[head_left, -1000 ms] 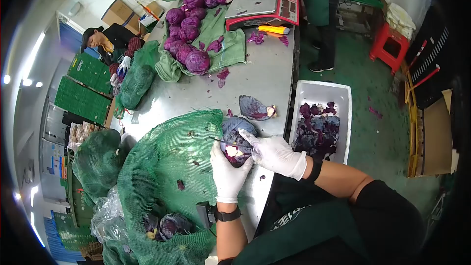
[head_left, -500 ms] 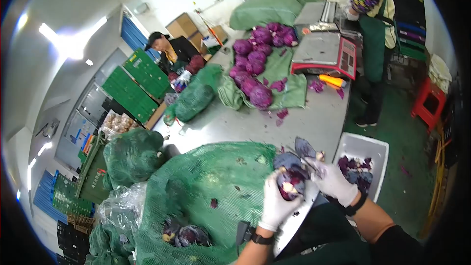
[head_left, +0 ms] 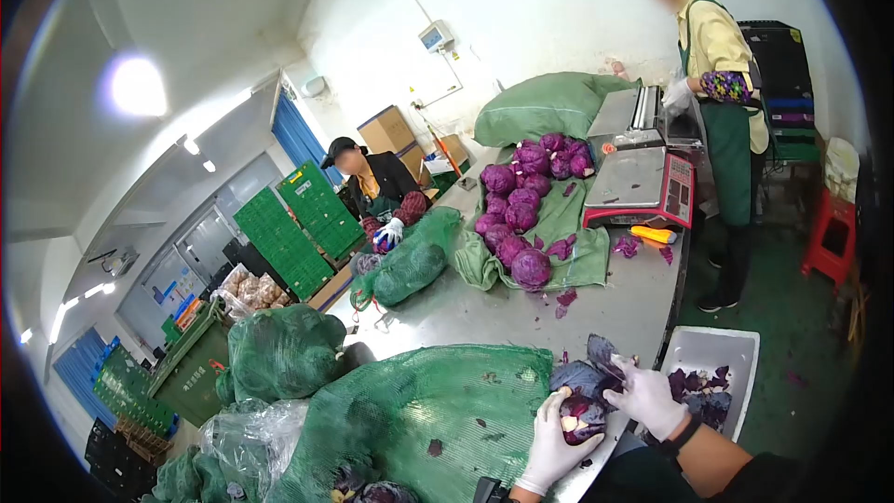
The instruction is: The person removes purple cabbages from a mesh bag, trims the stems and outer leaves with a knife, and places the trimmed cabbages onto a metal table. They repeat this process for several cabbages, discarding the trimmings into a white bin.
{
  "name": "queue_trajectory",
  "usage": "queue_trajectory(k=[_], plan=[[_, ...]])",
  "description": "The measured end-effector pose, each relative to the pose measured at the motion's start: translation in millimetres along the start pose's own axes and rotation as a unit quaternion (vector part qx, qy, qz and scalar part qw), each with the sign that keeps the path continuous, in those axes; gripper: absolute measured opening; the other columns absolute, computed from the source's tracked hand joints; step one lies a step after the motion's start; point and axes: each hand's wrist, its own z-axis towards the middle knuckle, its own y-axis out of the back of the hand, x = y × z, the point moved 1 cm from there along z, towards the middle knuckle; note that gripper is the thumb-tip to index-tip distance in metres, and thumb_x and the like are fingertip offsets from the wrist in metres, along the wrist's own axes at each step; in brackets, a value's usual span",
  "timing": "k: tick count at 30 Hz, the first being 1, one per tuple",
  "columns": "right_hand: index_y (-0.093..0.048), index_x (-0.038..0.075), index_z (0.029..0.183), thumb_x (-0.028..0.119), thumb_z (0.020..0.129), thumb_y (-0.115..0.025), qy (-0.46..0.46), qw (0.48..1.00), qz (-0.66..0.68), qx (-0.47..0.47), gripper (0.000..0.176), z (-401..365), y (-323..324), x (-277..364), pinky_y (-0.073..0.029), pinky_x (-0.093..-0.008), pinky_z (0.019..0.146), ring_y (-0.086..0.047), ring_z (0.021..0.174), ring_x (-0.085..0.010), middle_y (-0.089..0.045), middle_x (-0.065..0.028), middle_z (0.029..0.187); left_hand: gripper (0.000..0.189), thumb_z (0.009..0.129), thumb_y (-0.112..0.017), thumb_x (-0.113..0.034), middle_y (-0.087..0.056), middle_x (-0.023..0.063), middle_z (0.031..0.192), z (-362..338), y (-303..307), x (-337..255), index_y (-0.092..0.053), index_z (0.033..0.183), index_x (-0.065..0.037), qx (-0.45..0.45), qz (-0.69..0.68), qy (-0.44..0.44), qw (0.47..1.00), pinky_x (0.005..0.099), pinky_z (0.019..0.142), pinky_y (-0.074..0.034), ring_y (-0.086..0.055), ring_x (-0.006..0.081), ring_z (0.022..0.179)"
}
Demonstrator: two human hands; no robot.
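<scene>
The held cabbage [head_left: 582, 414] is partly hidden — by the left hand [head_left: 551, 447].

The purple cabbage [head_left: 585, 409] (pale stem end showing) is held.

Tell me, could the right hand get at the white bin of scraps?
Probably yes: the right hand appears close to the white bin, and nothing visible blocks the way, though it is busy at a purple cabbage.

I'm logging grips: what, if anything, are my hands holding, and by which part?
Your white-gloved left hand holds a round, dark-purple cabbage by its left and lower sides; whether your white-gloved right hand grips anything cannot be told.
</scene>
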Motion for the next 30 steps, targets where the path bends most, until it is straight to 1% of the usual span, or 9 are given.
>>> queue_trajectory(k=[2,7,9,11,13,16,18,22,30], plan=[[-0.063,0.010,0.128,0.036,0.081,-0.074,0.073,0.995,-0.059,-0.044,0.055,15,-19,-5,-0.056,-0.0430,0.067,-0.071,0.074,-0.0316,-0.071,-0.0123,0.078,0.110,0.067,-0.086,-0.023,-0.036,0.0287,0.145,-8,-3,4,-0.023,0.154,0.000,0.049,0.031,0.000,0.998,0.0481,0.118,-0.030,-0.033,0.0441,0.139],[-0.066,0.010,0.123,0.023,0.082,-0.074,0.052,0.992,-0.082,-0.081,0.044,25,-21,-32,-0.056,-0.0468,0.068,-0.070,0.074,-0.0344,-0.070,-0.0161,0.080,0.095,0.064,-0.088,-0.022,-0.047,0.0221,0.139,1,9,-12,-0.041,0.143,0.001,0.036,0.009,0.029,0.999,0.0457,0.114,-0.035,-0.043,0.0384,0.132],[-0.064,0.010,0.125,0.022,0.083,-0.072,0.051,0.982,-0.091,-0.157,0.045,11,-2,-38,-0.055,-0.0468,0.065,-0.070,0.071,-0.0356,-0.069,-0.0183,0.078,0.085,0.065,-0.087,-0.018,-0.060,0.0179,0.118,12,7,-6,-0.046,0.137,0.003,-0.006,-0.002,0.004,1.000,0.0419,0.100,-0.047,-0.060,0.0305,0.110],[-0.062,0.011,0.128,0.020,0.084,-0.070,0.088,0.967,-0.093,-0.219,0.045,-12,8,-46,-0.055,-0.0466,0.062,-0.069,0.068,-0.0368,-0.068,-0.0197,0.077,0.082,0.066,-0.090,-0.021,-0.054,0.0204,0.118,3,-7,-2,-0.047,0.131,0.006,-0.037,-0.117,0.180,0.976,0.0423,0.100,-0.044,-0.056,0.0331,0.110],[-0.061,0.014,0.130,0.019,0.086,-0.066,-0.020,0.992,0.095,-0.084,0.045,-39,16,-34,-0.054,-0.0469,0.060,-0.068,0.068,-0.0377,-0.067,-0.0201,0.075,0.092,0.068,-0.090,-0.018,-0.047,0.0229,0.129,3,-7,-9,-0.037,0.138,0.008,-0.041,-0.031,0.128,0.990,0.0422,0.107,-0.039,-0.050,0.0347,0.121],[-0.053,0.019,0.140,0.016,0.088,-0.059,0.077,0.996,0.034,-0.043,0.053,-56,4,-12,-0.055,-0.0471,0.059,-0.068,0.067,-0.0370,-0.068,-0.0173,0.075,0.097,0.067,-0.089,-0.018,-0.044,0.0241,0.134,6,-7,-7,-0.033,0.142,0.008,-0.002,-0.078,0.109,0.991,0.0440,0.111,-0.036,-0.046,0.0382,0.127],[-0.044,0.021,0.149,0.014,0.088,-0.058,0.100,0.995,0.005,0.001,0.063,-54,-1,4,-0.055,-0.0475,0.059,-0.067,0.064,-0.0364,-0.067,-0.0153,0.075,0.102,0.065,-0.089,-0.018,-0.041,0.0256,0.139,10,-4,-13,-0.030,0.145,0.007,0.038,0.018,0.049,0.998,0.0467,0.114,-0.035,-0.043,0.0418,0.130],[-0.039,0.006,0.152,0.013,0.086,-0.060,0.130,0.991,0.003,0.022,0.069,-47,3,19,-0.053,-0.0459,0.056,-0.066,0.060,-0.0354,-0.067,-0.0147,0.073,0.096,0.064,-0.088,-0.019,-0.046,0.0267,0.133,12,-14,-25,-0.036,0.141,0.007,0.029,0.102,0.044,0.993,0.0507,0.108,-0.038,-0.044,0.0457,0.125],[-0.036,0.007,0.152,0.014,0.086,-0.060,0.079,0.995,0.033,0.044,0.070,-49,-4,15,-0.054,-0.0455,0.056,-0.067,0.062,-0.0364,-0.067,-0.0187,0.076,0.099,0.063,-0.089,-0.024,-0.043,0.0282,0.141,17,-10,-34,-0.036,0.141,0.006,0.060,0.145,0.051,0.986,0.0516,0.109,-0.038,-0.044,0.0476,0.126]])
